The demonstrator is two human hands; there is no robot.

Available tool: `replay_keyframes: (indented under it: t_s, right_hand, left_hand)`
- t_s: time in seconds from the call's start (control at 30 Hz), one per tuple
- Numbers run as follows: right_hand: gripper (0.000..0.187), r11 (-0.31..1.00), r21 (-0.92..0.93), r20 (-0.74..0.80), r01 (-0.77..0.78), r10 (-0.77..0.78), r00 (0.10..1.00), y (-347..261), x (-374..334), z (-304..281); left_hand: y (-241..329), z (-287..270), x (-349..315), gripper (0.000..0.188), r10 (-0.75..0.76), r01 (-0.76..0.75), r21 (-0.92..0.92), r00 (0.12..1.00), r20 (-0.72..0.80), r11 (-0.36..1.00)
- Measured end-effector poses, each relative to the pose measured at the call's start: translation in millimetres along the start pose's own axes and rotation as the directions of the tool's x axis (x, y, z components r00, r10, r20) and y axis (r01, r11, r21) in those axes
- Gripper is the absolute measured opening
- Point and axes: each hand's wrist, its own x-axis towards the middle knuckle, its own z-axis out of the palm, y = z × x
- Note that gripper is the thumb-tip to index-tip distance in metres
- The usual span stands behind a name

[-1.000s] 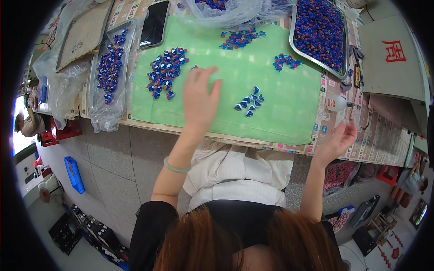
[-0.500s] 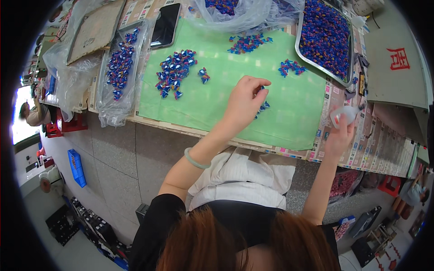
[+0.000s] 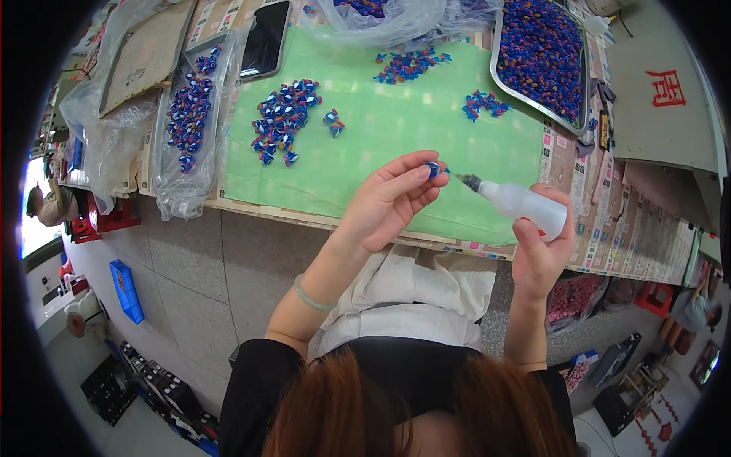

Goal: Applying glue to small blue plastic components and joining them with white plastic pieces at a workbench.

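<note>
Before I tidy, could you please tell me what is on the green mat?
Blue pieces lie on the mat: a large pile at left, a small cluster beside it, and two piles farther back. The left hand, right hand and bottle hide parts; anything there cannot be seen.

Black sleeves (image 3: 257, 381), pale-green bangle (image 3: 303, 295)

Paper-covered table (image 3: 647, 236), kinda busy looking. Green sheet (image 3: 403, 114) spread on top, blue-and-red bits (image 3: 282, 118) heaped on it. Phone (image 3: 264, 39) by sheet's far left corner. Plastic-lined tray (image 3: 215, 95) left of sheet, cardboard (image 3: 145, 61) further left. Metal tray (image 3: 533, 102) at sheet's far right corner, clear bag (image 3: 403, 30) along sheet's far edge.
</note>
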Motion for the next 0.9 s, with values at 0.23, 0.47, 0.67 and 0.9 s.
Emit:
replay_keyframes:
  t_s: [0.23,0.47,0.67,0.9]
  right_hand:
    - [0.035,0.939,-0.261,0.093,0.223,-0.205,0.974,-1.4,-2.5,2.8]
    - [0.030,0.957,-0.251,0.077,0.145,-0.129,0.989,-1.2,-2.8,8.0]
    - [0.029,0.953,-0.287,0.097,0.100,-0.075,0.992,-0.8,-1.9,7.6]
    - [0.028,0.952,-0.265,0.093,0.151,-0.131,0.987,2.7,0.8,4.4]
  left_hand:
    - [-2.5,-7.0,0.2,0.021,-0.040,0.040,-0.029,0.999,0.000,0.999]
    - [-3.3,-5.8,1.2,0.021,-0.047,0.047,-0.010,0.999,0.004,0.999]
    - [-3.5,-5.1,1.0,0.022,-0.039,0.039,0.006,0.999,0.012,0.999]
    - [-4.8,-3.7,1.2,0.023,-0.049,0.049,0.024,0.999,0.004,0.999]
